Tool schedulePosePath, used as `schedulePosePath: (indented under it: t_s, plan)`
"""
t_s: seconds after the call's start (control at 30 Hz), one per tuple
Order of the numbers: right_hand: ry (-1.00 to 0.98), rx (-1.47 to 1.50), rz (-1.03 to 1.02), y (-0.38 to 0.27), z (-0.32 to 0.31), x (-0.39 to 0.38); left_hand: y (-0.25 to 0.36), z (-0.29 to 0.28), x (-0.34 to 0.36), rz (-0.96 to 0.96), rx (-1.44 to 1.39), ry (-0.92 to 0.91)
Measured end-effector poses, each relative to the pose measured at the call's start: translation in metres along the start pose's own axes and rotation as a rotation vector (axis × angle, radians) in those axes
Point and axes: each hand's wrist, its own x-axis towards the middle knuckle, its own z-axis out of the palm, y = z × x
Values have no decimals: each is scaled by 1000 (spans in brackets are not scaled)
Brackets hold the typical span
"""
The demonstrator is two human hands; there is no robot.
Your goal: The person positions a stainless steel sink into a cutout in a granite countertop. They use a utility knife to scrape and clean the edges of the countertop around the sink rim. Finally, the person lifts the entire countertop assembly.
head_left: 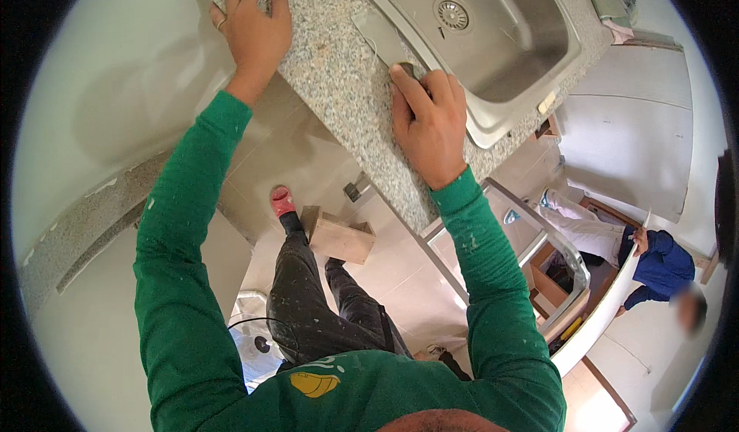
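My left hand point(254, 32) rests with fingers apart on the far-left edge of the speckled stone countertop point(323, 70), against the white wall. My right hand point(431, 124) is closed on the dark handle of a flat metal scraper point(377, 40), whose wide blade lies on the countertop along the outside of the sink's raised rim. The stainless steel sink point(516, 47) has a drain point(453, 14); a small pale piece point(546, 103) sits on its near-right rim.
Below are a wooden box point(339, 236) by my feet and a metal frame point(573, 270) under the counter. At right, a co-worker point(654, 266) in blue holds a large white panel point(585, 340). Grey panels point(623, 132) lean on the wall. A cloth point(593, 1) hangs top right.
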Motion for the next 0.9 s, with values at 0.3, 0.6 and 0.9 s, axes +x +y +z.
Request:
schedulePosePath:
  t_s: [0.3,0.6,0.9]
  plan:
    - [-50,-13,48,-6,1,16,-2,-4,-1,35,-105,-12]
    - [12,-20,52,-12,10,21,9,0,-3,-14,-142,31]
    - [200,-11,141,-39,33,17,-8,13,3,8,-122,42]
